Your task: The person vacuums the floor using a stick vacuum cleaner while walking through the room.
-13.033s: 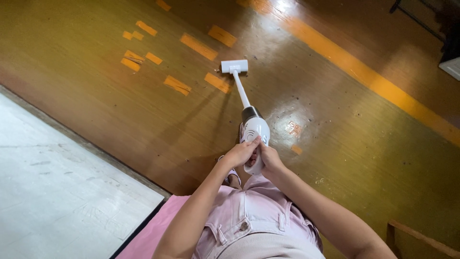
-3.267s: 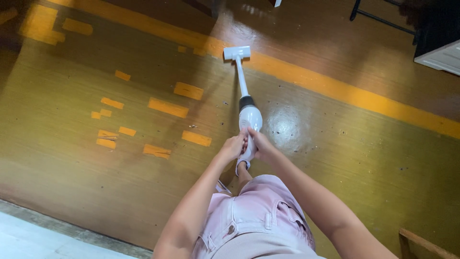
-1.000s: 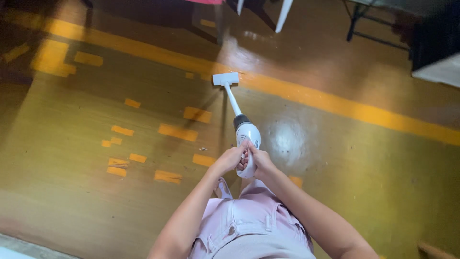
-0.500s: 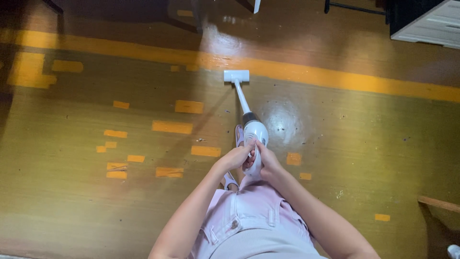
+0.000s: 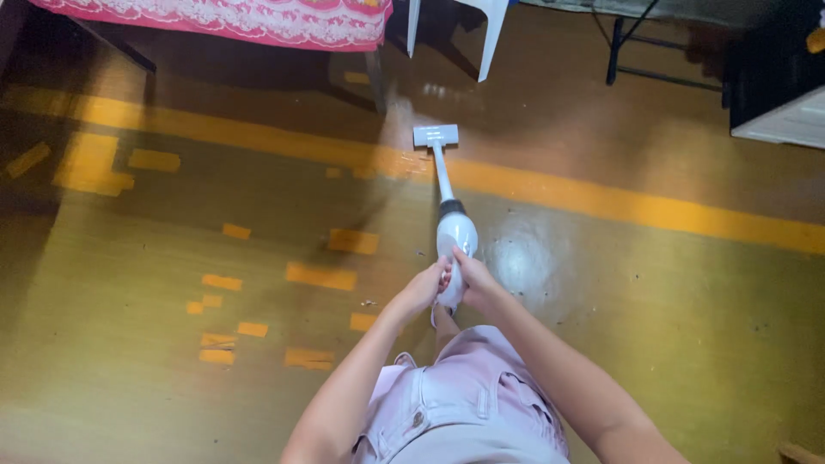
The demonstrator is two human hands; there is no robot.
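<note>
Both hands clamped on the vacuum [image 5: 453, 236] grip, left hand [image 5: 424, 288] and right hand [image 5: 475, 282] side by side, so the wand stays angled out to 12 o'clock. Its head [image 5: 436, 135] sits flat on the floor [image 5: 644, 292], on the orange stripe [image 5: 601, 198], short of the pink-draped tabletop [image 5: 258, 17] at 11.

The floor [image 5: 653, 326] is a glossy olive-brown surface with a bright glare patch right of centre. A long orange stripe [image 5: 601, 199] crosses it from left to right. Short orange patches [image 5: 320, 276] lie scattered over the left half. The white vacuum head [image 5: 436, 135] rests flat on the floor at the stripe's far edge. Along the top, table legs [image 5: 376, 79], white chair legs [image 5: 490, 39] and a black frame [image 5: 632, 51] stand on the floor. A white cabinet [image 5: 782, 120] stands at upper right.
</note>
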